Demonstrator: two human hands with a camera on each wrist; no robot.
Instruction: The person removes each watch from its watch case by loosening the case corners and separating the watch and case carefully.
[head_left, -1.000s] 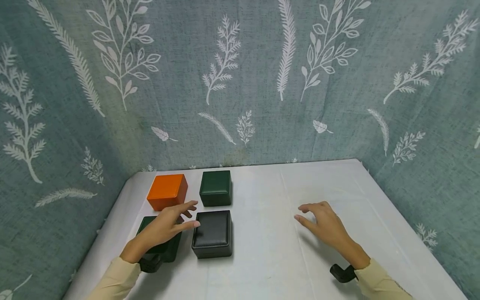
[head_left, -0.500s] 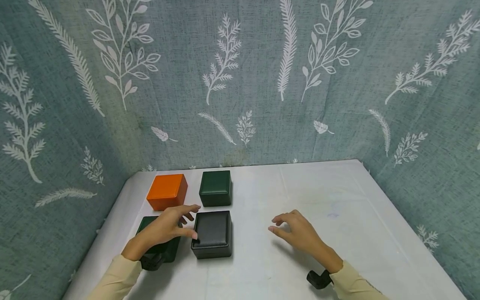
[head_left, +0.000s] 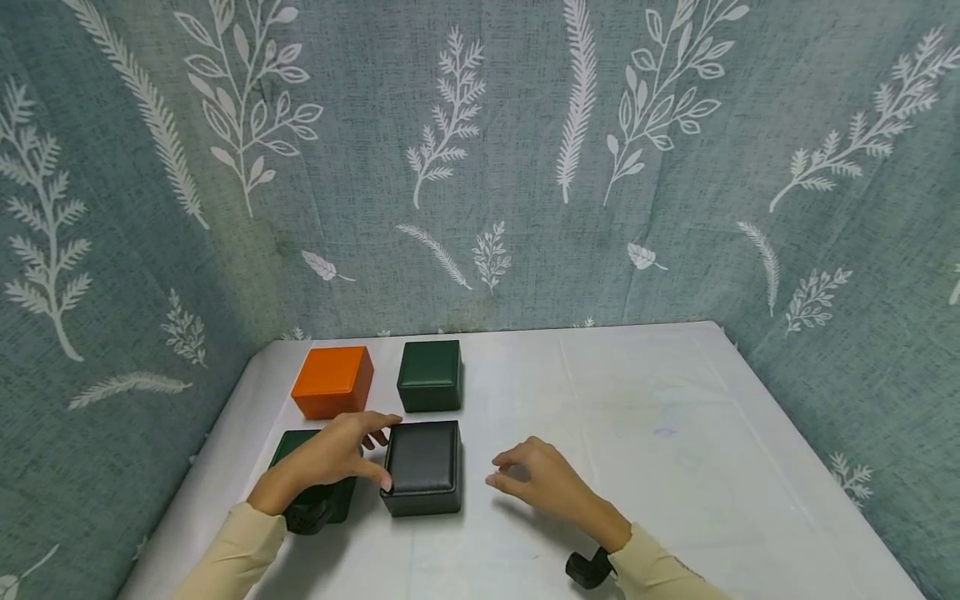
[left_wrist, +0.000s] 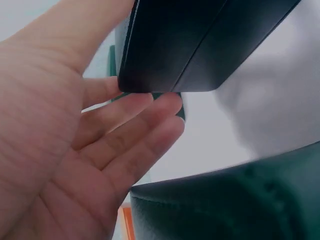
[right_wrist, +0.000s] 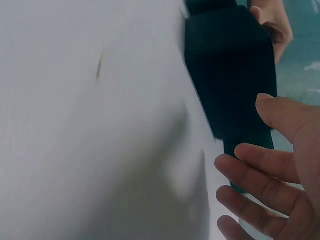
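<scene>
A black leather-like box with a stitched lid edge sits on the white table. My left hand is at its left side, thumb by the near-left corner and index finger by the far-left corner. In the left wrist view, the fingers extend close to the dark box; firm contact is unclear. My right hand hovers right of the black box, apart from it, thumb and fingers loosely bent around nothing. Under my left forearm a dark green box is partly hidden.
Behind the black box stands another dark green box. An orange box is at the back left. The white table extends to the right. Patterned teal cloth hangs around the back and sides.
My right hand has moved left across the table toward the black box. My left hand has shifted slightly, its thumb lower along the black box's left edge. The boxes stay put.
</scene>
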